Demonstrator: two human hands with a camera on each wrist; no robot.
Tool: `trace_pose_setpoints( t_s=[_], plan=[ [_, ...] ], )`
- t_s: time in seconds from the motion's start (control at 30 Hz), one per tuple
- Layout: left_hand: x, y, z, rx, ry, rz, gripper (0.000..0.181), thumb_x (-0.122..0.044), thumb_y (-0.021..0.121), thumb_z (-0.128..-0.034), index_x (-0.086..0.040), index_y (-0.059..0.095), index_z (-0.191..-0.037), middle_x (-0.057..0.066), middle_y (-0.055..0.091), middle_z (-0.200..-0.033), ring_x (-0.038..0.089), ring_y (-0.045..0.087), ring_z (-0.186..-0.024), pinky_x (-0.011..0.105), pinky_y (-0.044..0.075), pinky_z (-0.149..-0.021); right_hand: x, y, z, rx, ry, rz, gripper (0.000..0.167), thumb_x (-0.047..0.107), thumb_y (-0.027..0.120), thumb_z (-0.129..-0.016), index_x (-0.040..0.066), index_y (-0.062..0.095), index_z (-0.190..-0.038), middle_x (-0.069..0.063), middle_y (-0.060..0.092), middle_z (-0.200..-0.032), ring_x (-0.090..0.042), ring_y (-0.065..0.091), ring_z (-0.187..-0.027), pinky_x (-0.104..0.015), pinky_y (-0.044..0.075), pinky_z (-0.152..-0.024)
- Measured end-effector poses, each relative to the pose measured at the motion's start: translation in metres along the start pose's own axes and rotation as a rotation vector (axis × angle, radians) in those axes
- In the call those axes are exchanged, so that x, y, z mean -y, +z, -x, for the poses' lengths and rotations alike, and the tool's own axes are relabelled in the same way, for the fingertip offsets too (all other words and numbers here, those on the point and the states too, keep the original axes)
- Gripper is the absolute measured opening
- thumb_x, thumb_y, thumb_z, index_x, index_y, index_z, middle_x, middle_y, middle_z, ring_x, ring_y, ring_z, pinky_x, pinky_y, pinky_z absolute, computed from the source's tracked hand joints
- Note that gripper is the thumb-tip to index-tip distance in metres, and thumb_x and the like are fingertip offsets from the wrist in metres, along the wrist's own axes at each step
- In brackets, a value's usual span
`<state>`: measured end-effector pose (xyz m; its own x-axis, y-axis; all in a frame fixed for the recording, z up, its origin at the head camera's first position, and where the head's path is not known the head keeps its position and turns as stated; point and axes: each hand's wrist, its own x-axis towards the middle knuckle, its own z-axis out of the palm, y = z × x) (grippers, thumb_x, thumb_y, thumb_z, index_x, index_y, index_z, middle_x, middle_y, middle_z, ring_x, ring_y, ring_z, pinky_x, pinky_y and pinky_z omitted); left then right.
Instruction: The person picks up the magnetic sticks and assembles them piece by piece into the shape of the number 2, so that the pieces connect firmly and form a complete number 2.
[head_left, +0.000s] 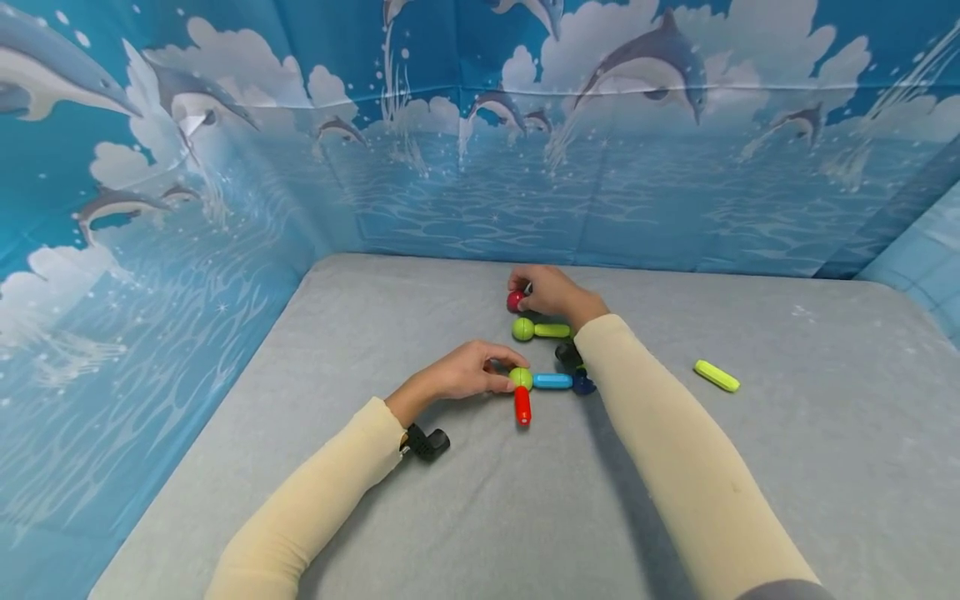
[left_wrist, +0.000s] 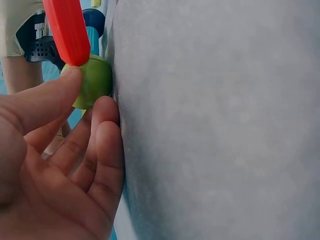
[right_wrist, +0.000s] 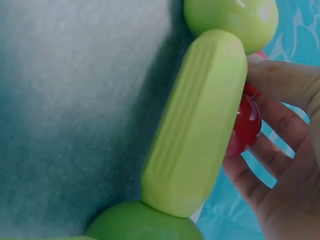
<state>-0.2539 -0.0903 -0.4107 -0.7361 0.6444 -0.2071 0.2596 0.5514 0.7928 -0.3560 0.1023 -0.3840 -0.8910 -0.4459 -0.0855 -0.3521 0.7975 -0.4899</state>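
My left hand [head_left: 476, 371] pinches a green ball [head_left: 521, 379] between thumb and fingers. From that ball a red rod [head_left: 522, 407] points toward the near side and a blue rod [head_left: 552, 381] runs right to a dark blue ball [head_left: 583, 382]. In the left wrist view the thumb presses the green ball [left_wrist: 97, 82] just below the red rod [left_wrist: 70, 32]. Farther back, my right hand [head_left: 551, 290] grips a red ball [head_left: 514, 301]. A yellow-green rod [head_left: 552, 331] with a green ball [head_left: 523, 329] at its left end lies just in front of that hand.
A loose yellow rod [head_left: 717, 376] lies to the right on the grey cloth-covered table [head_left: 810, 467]. My right forearm [head_left: 675, 458] hides part of the joined pieces. A dolphin-print curtain [head_left: 480, 192] stands along the table's back and left sides.
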Motion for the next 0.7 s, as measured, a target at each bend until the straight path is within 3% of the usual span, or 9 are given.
trace_pose_setpoints(
  t_s=[0.23, 0.43, 0.57, 0.7],
  plan=[
    [-0.001, 0.000, 0.001, 0.006, -0.012, 0.006, 0.034, -0.015, 0.065, -0.0957, -0.020, 0.067, -0.129, 0.003, 0.065, -0.129, 0.012, 0.060, -0.083, 0.022, 0.047, -0.066, -0.003, -0.002, 0.005, -0.016, 0.022, -0.046, 0.031, 0.009, 0.062, -0.096, 0.008, 0.061, -0.126, -0.015, 0.060, -0.131, -0.031, 0.054, -0.120, -0.047, 0.047, -0.100],
    [-0.001, -0.001, 0.002, -0.011, -0.026, -0.017, 0.033, -0.016, 0.066, -0.0953, -0.022, 0.067, -0.128, 0.001, 0.064, -0.131, 0.014, 0.061, -0.089, 0.023, 0.048, -0.068, -0.001, -0.019, 0.019, -0.078, 0.007, -0.042, 0.034, 0.009, 0.061, -0.097, 0.006, 0.059, -0.131, -0.016, 0.058, -0.133, -0.034, 0.050, -0.127, -0.051, 0.043, -0.106],
    [-0.002, 0.000, 0.003, -0.021, -0.026, -0.040, 0.033, -0.015, 0.066, -0.0954, -0.022, 0.067, -0.128, 0.000, 0.064, -0.132, 0.016, 0.062, -0.095, 0.023, 0.049, -0.070, -0.007, -0.030, 0.039, -0.096, -0.052, 0.020, 0.033, 0.007, 0.061, -0.096, 0.001, 0.060, -0.128, -0.018, 0.061, -0.127, -0.034, 0.056, -0.120, -0.052, 0.045, -0.103],
    [-0.004, 0.003, 0.003, -0.021, -0.025, -0.048, 0.034, -0.015, 0.066, -0.0957, -0.021, 0.066, -0.129, 0.001, 0.063, -0.135, 0.017, 0.063, -0.101, 0.023, 0.051, -0.074, -0.018, -0.040, 0.073, -0.102, -0.095, 0.066, 0.032, 0.007, 0.062, -0.095, -0.001, 0.060, -0.126, -0.019, 0.063, -0.122, -0.034, 0.061, -0.114, -0.051, 0.051, -0.096]
  ],
)
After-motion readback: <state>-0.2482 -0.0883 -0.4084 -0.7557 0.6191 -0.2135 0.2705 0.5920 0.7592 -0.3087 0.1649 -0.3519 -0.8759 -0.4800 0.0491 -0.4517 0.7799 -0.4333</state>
